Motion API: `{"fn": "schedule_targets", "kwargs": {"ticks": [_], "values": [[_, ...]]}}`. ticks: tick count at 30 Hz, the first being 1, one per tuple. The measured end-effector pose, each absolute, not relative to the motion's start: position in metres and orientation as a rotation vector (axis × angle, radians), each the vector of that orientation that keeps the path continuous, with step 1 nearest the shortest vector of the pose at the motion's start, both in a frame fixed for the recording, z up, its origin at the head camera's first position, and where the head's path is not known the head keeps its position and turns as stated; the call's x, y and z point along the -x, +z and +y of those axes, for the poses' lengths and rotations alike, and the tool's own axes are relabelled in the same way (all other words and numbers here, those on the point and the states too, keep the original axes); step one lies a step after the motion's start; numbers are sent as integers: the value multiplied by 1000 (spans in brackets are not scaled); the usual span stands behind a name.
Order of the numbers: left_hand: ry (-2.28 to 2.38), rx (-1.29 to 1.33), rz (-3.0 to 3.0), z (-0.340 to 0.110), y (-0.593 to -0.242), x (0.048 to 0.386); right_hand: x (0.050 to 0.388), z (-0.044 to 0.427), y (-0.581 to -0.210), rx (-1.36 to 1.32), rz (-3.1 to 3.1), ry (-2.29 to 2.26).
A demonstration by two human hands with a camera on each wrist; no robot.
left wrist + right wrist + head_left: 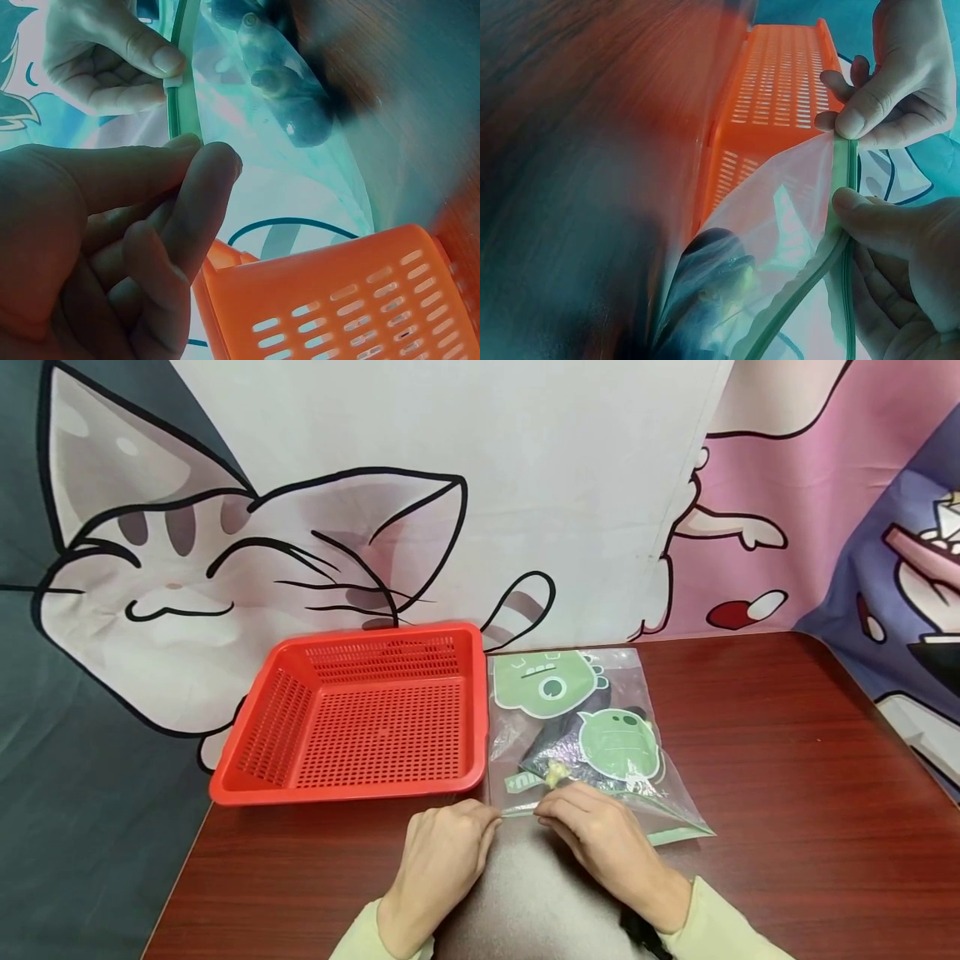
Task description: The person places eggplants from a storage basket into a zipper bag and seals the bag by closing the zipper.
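Observation:
A clear zip bag (517,731) with green cartoon prints lies on the table, its green-edged mouth toward me. Inside is a dark, glossy bundle (551,745) with a small yellowish piece (556,773); its kind is unclear through the plastic. My left hand (448,843) pinches the left corner of the mouth between thumb and fingers. Just right of it, my right hand (600,839) pinches the green zip strip (843,169). In the right wrist view the two lips are together between the hands and part beyond my right hand.
A red perforated basket (382,731) stands directly left of the bag, with nothing in it. The brown wooden table (780,760) extends to the right. Behind it hangs a cartoon-printed cloth (585,485).

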State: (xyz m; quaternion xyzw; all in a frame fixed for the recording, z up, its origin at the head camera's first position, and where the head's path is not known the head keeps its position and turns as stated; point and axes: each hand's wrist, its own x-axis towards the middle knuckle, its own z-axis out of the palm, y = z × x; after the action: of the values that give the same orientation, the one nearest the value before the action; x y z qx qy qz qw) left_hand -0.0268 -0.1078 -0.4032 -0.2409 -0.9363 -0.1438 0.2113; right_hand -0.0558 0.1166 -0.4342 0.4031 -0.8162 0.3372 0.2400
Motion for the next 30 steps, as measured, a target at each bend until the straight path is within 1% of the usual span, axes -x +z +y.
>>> {"fn": "schedule_targets", "kwargs": {"ticks": [30], "values": [[-402,672,-2601,-108,-403,27,56,125,-434,-1087,-2241,933]]}}
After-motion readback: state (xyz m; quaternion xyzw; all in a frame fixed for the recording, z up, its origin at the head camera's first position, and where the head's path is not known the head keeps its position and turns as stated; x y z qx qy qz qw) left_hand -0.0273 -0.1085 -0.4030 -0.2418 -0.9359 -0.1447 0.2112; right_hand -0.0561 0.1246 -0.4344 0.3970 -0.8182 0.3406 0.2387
